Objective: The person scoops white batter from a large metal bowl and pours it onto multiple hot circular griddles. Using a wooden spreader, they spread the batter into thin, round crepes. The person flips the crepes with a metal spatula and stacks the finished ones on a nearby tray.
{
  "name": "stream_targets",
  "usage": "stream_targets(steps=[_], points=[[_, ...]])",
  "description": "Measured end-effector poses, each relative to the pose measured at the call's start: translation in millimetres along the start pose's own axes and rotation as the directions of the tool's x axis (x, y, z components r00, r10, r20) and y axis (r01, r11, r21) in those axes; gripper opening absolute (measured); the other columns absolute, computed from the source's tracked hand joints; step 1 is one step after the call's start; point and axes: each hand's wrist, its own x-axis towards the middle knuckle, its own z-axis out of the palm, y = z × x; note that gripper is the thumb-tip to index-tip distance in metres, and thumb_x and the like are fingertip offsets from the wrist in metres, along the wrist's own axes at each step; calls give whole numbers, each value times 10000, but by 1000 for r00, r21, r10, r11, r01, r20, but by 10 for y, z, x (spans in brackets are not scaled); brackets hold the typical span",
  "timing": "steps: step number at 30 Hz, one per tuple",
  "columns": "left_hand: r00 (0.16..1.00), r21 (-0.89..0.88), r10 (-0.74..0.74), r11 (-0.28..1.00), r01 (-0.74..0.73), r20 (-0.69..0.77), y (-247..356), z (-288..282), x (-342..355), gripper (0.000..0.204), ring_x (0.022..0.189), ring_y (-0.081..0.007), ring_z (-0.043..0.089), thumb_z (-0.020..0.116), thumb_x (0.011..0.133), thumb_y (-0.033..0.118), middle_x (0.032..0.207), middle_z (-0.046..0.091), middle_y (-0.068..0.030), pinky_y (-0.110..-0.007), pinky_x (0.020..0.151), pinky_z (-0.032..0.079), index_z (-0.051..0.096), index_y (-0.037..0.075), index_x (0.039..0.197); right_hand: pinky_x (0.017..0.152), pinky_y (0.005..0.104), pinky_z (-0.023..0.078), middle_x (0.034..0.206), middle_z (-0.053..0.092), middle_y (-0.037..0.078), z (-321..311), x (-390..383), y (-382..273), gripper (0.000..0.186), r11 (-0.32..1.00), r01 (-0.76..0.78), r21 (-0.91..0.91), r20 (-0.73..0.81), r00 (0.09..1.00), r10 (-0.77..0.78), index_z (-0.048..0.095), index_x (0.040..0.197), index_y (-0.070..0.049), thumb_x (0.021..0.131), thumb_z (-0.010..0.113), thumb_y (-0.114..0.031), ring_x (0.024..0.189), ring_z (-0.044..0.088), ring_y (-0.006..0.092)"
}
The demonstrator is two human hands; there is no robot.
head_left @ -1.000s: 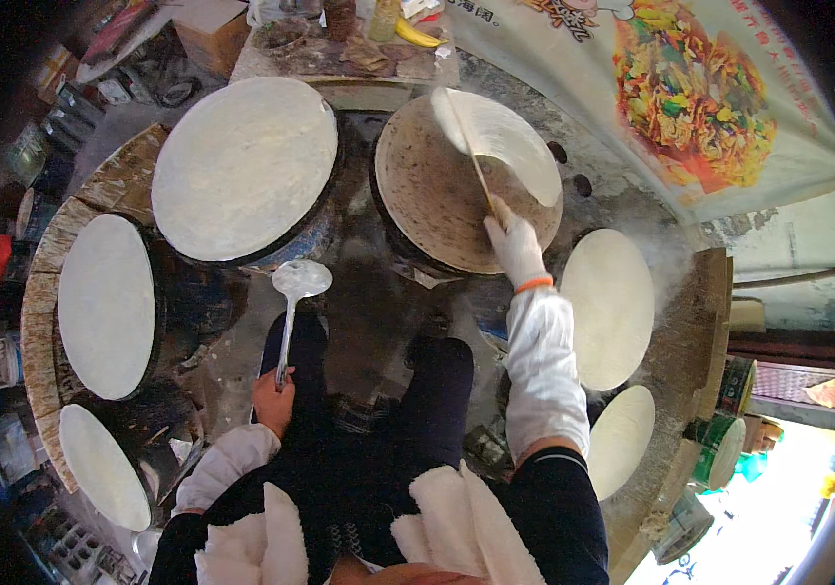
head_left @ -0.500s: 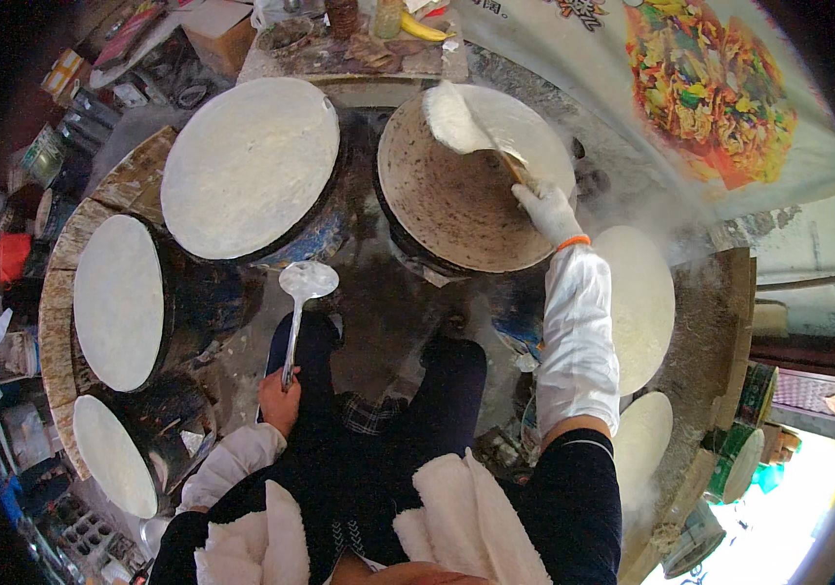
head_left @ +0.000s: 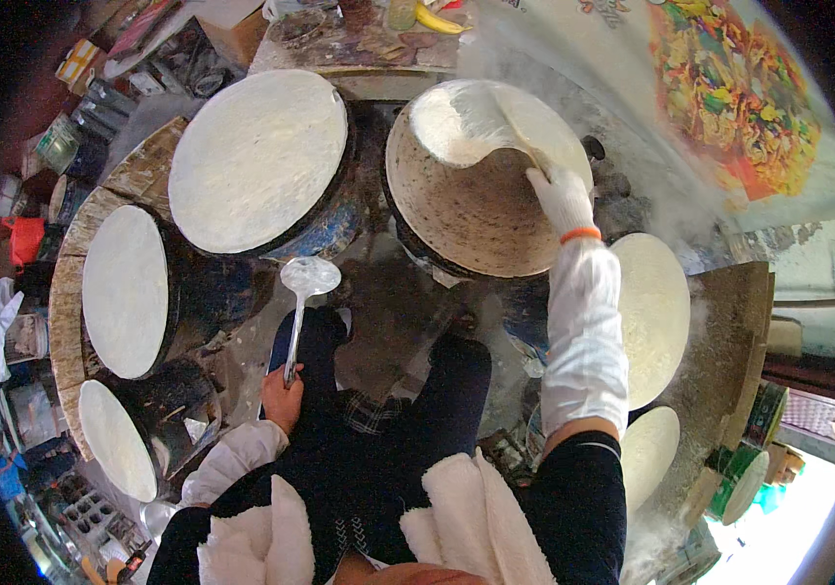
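Note:
My bare left hand (head_left: 283, 398) is closed around the handle of a metal ladle (head_left: 310, 277), whose bowl is coated in white batter and hangs above my knees. My right hand (head_left: 565, 200), in a white knit glove with an orange band at the wrist, grips a thin wooden-handled spreader (head_left: 519, 132). Its far end cannot be made out against the batter. White batter (head_left: 446, 122) covers the far and right part of a round griddle (head_left: 476, 224) under this hand. The near-left part of that griddle's brown surface is bare.
Griddles covered with pale rounds curve about me: a large one (head_left: 256, 161) at far left, two smaller ones (head_left: 125, 291) below it, two (head_left: 649, 322) on the right. Steam rises at the right. A cluttered table (head_left: 359, 54) stands beyond, beside a food banner (head_left: 739, 97).
The white batter reaches farther over the right side of the griddle. My right hand has moved slightly right and away with the spreader. My left hand keeps the ladle nearly still.

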Motion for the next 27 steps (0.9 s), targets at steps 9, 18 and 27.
stream_targets(steps=[9, 18, 27], points=[[998, -42, -56, 998, 55, -25, 152, -108, -135, 256, 638, -293, 576, 579, 887, 171, 691, 590, -149, -426, 659, 445, 728, 32, 1043, 958, 432, 523, 1158, 672, 272, 270, -1350, -227, 483, 958, 214, 192, 147, 959, -244, 540, 1411, -52, 970, 609, -235, 1111, 644, 406], [995, -52, 75, 996, -78, -61, -65, 14, -83, 242, 651, -314, 587, 606, 871, 160, 707, 609, -163, -428, 677, 454, 733, 41, 1039, 868, 335, 517, 1066, 739, 205, 384, -1596, -58, 428, 843, -261, 471, 111, 965, 237, 641, 1265, 46, 997, 618, -287, 983, 697, 210], [995, -136, 90, 986, -95, -46, -110, -91, -85, 244, 683, -314, 602, 615, 862, 174, 708, 608, -146, -436, 705, 471, 738, 55, 1035, 624, 258, 472, 913, 662, 28, 679, -1915, -1046, 446, 289, -413, 864, 369, 908, 197, 584, 1353, -14, 952, 680, -183, 728, 588, 117]])
